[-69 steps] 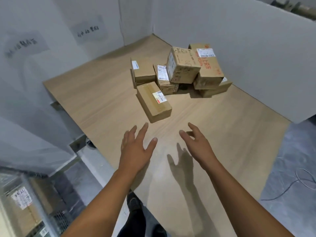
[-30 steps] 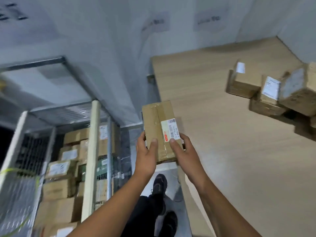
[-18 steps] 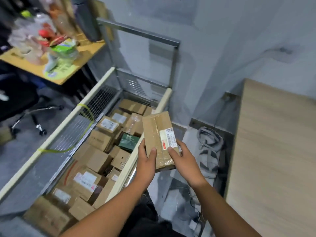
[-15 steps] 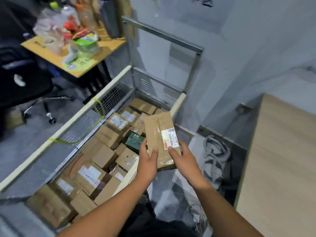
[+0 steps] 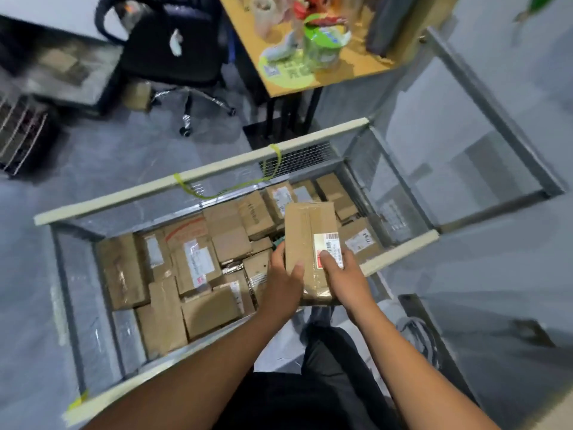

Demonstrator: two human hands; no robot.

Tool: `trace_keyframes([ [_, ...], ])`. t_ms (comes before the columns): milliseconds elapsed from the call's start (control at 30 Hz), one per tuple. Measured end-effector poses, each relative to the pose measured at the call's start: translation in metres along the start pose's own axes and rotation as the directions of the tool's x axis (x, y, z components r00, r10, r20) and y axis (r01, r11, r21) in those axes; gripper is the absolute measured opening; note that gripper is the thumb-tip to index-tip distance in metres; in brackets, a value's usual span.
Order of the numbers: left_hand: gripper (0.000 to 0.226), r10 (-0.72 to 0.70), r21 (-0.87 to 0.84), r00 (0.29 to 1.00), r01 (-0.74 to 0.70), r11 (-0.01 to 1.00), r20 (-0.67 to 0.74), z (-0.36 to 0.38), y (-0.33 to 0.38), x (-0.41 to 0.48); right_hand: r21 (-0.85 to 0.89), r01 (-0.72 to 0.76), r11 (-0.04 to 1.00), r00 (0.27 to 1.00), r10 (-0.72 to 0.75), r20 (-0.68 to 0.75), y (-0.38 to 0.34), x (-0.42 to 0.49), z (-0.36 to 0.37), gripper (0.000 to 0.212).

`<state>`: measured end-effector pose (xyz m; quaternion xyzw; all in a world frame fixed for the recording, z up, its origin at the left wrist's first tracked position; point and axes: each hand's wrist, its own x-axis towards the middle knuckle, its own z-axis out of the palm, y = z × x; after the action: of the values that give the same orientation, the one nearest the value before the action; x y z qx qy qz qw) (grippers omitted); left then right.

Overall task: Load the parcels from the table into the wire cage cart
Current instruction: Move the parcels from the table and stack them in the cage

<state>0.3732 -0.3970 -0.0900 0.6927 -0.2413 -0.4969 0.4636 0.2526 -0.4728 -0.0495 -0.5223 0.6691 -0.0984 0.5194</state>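
Head view is showing both hands gripping one brown parcel (image 5: 310, 234) at its near end. The left hand (image 5: 282, 276) is curling round the left edge with its thumb pressing on top, and the right hand (image 5: 343, 276) is clasping the right edge, its thumb lying on the white label (image 5: 328, 248). The parcel is hanging roughly flat, label face up, its long axis pointing away from the person, over the near rail of the wire cart (image 5: 400, 252) and above the boxes (image 5: 198, 265) packed inside. A cluttered desk (image 5: 350, 74) is standing beyond the cart.
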Motion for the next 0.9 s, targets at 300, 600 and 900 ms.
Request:
trace_keyframes([
  [300, 0.051, -0.001, 0.110, 0.973, 0.028, 0.994, -0.232, 0.010, -0.015, 0.028, 0.041, -0.056, 0.998, 0.929, 0.037, 0.369, -0.007, 0.119, 0.020, 0.025],
  [600, 0.068, -0.198, 0.179, 0.934, 0.258, 0.949, -0.297, -0.002, -0.091, 0.090, -0.062, 0.053, 0.997, 0.825, -0.009, 0.565, 0.025, 0.230, 0.105, 0.064],
  [900, 0.058, -0.211, 0.343, 0.916, 0.330, 0.879, -0.340, -0.067, -0.233, 0.131, -0.243, 0.115, 0.963, 0.751, 0.076, 0.656, 0.139, 0.276, 0.182, 0.074],
])
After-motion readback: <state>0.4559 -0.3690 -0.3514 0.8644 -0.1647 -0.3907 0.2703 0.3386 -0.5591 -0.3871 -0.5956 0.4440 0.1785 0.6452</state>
